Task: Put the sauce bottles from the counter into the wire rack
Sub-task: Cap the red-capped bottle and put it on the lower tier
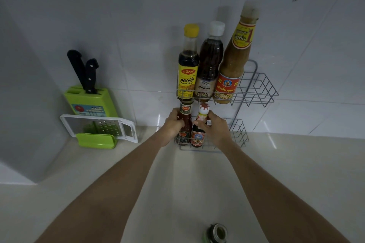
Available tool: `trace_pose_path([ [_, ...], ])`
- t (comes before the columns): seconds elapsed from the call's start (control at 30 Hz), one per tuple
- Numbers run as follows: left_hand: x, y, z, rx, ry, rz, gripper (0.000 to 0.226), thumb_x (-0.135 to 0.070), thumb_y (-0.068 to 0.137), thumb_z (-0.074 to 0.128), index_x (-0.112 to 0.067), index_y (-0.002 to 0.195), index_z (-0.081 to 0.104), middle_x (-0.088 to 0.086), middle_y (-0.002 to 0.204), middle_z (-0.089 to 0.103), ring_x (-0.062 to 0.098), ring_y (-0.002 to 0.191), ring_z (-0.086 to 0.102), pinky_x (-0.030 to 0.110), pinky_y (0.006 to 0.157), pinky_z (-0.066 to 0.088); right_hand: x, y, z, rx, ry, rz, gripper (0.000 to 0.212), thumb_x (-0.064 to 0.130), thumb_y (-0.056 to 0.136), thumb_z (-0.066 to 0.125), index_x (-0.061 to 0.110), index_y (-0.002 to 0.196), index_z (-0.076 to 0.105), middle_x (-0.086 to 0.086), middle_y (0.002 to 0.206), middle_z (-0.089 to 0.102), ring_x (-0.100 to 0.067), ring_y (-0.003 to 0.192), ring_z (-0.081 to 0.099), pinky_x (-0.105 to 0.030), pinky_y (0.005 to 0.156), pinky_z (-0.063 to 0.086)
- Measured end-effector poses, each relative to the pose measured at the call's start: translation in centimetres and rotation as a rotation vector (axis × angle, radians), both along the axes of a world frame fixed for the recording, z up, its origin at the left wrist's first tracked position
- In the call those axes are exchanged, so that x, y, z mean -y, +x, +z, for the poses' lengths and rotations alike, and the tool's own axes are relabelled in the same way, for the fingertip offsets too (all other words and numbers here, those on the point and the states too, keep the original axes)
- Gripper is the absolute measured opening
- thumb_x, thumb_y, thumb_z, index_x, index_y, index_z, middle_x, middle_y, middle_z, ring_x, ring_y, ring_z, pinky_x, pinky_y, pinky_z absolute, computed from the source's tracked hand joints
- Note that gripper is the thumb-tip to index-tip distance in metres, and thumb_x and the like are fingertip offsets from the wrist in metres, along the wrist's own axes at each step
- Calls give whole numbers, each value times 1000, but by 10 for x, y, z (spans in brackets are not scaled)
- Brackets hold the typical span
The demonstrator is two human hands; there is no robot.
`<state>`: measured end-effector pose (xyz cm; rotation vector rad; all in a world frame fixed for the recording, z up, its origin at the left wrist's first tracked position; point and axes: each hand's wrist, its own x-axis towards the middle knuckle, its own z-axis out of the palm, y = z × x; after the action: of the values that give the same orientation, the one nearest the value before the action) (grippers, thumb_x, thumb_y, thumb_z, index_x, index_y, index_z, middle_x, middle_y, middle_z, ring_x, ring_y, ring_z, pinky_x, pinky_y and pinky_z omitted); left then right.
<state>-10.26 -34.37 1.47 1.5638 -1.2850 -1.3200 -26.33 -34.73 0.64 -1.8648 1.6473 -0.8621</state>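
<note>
The left grip (174, 125) curls round a slim glass bottle of red sauce (185, 111), the right grip (214, 127) round a dark white-capped bottle (197, 137). Both stand in the lower tier of the thin wire rack (256, 89), under three taller bottles (209, 69), above the glossy pale surface (197, 193).

Two-tier wire rack (256, 89) with three tall bottles (209, 65) upright above, red sauce bottle (185, 110) and dark sauce bottle (197, 136) upright below; seemingly a further bottle (216, 233) on the table (187, 193).
</note>
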Motion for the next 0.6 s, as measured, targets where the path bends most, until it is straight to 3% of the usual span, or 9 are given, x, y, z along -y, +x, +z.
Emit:
trace_pose_path([
  [0.07,-4,0,-2,-42,-7,-21,46,5,86,39,-14,128,35,7,108,53,21,97,50,29,74,44,0,0,0,1,8,3,40,44,84,67,11,105,59,-8,100,68,-24,93,61,-38,77,50],
  [0.13,-8,1,-3,-53,-29,-24,42,3,88,39,-15,126,36,4,103,52,19,96,50,27,72,43,-1,0,1,-1,12,13,39,43,84,67,10,104,59,-8,99,68,-24,93,61,-38,77,50],
  [0.3,-10,3,-7,-54,-49,-18,36,-1,88,41,-22,118,41,3,105,53,24,102,53,36,87,45,-3,-2,4,22,25,38,37,39,85,67,9,105,60,-8,100,69,-23,92,62,-35,76,49],
  [0.47,-11,3,-11,-43,-47,-13,42,-3,89,42,-22,127,40,-1,105,57,27,109,56,44,97,46,-5,-1,7,48,69,49,37,37,88,64,6,106,58,-9,104,68,-24,96,61,-34,77,47],
  [0.6,-14,3,-15,-42,-52,2,48,-3,88,42,-27,129,41,7,119,59,27,113,56,44,98,47,-6,0,7,64,124,37,37,39,87,64,8,105,54,-9,104,66,-26,97,61,-40,82,51],
])
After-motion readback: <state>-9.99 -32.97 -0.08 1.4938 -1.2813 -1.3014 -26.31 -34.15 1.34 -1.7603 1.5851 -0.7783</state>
